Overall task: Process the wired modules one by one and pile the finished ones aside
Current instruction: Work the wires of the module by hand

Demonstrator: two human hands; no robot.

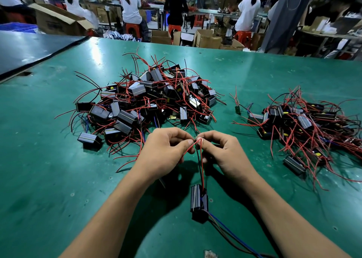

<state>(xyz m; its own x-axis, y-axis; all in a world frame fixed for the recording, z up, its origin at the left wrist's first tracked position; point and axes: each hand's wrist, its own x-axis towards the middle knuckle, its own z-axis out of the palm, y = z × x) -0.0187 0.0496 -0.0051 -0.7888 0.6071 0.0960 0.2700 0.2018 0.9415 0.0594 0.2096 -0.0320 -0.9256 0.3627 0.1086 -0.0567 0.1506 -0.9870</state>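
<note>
Wired module [198, 203] hangs by its red and black wires [202, 171] below both hands, over the near edge of the green worktop [58, 179]. Left hand [164, 150] and right hand [223, 152] each pinch the wire ends between curled thumb and fingers. A large pile [148, 101] lies mid-worktop, and a smaller pile [305, 124] lies by the right edge.

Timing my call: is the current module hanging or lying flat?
Hanging: the module dangles on end from wires pinched by left hand and right hand.

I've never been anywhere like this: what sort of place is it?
Most likely an electronics assembly workshop: heaps of wired modules on a green workbench, other workers seated on red stools, and cardboard cartons.
</note>
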